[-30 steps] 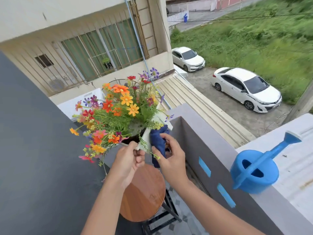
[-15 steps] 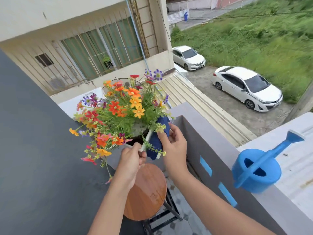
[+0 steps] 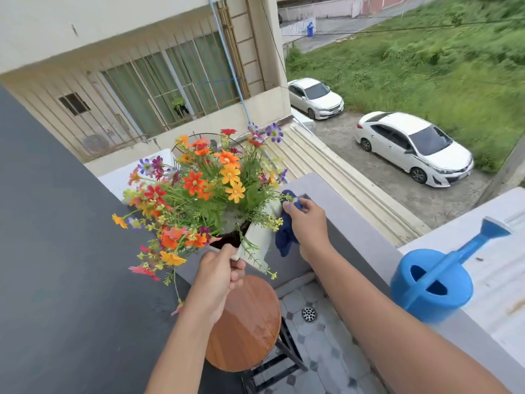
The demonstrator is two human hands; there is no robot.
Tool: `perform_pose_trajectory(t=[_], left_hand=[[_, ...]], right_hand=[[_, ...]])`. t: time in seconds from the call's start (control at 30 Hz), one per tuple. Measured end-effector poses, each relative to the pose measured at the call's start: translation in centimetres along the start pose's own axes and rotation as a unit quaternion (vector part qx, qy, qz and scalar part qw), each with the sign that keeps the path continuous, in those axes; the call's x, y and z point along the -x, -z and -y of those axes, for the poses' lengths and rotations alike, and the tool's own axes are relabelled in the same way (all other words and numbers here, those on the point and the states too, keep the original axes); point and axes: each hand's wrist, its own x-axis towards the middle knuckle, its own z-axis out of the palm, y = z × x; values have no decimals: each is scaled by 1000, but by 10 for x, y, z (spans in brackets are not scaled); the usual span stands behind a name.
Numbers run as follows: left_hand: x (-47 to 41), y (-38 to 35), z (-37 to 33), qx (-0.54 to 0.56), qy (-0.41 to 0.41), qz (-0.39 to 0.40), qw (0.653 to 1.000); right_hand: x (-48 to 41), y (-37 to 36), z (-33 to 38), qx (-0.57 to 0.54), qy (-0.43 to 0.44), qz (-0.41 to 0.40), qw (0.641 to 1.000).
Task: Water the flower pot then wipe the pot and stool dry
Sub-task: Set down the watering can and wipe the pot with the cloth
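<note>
The left hand [image 3: 218, 271] is closed around the near rim of the white square flower pot [image 3: 257, 240], holding it tilted and lifted clear above the round wooden stool [image 3: 250, 325]; the pot is crowded with orange, red, yellow and purple flowers [image 3: 204, 191] that spill out toward the dark grey wall [image 3: 51, 251] on the left. The right hand [image 3: 308, 227] is curled around a dark blue cloth [image 3: 285, 240], pressing it against the pot's right side, with a fold of cloth poking out above the fingers and the rest hanging below; the stool's seat looks wet and shiny in places. Off to the right, a blue plastic watering can [image 3: 434, 282] sits on the grey balcony ledge [image 3: 355, 223], well apart from both hands; below the stool, tiled floor [image 3: 321, 351] with a small round drain [image 3: 309, 313].
</note>
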Motion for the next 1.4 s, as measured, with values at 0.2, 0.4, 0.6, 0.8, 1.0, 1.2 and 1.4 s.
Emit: perform_pose_trajectory(t=[0.2,0.4,0.6,0.8,1.0,1.2,1.4], left_hand=[[-2,-7,-3,23,3,-13,1000],[-7,-2,-11,58,7,-18,998],[-11,2,-13,55,7,-23,998],[-15,-1,-4,-17,-28,-32,999],[-13,2,4,-36,-13,-26,999],[-6,5,5,4,15,13,1000],[-10,6,-3,10,0,13,1000]], right_hand=[[38,-22,8,-23,121,0,992],[84,-15,-30,37,232,76,969],[90,-15,-74,115,142,35,983],[92,-26,-35,-6,137,35,990],[66,-24,4,-84,158,9,984],[31,-12,8,-9,154,-47,987],[41,-2,-35,55,84,-54,994]])
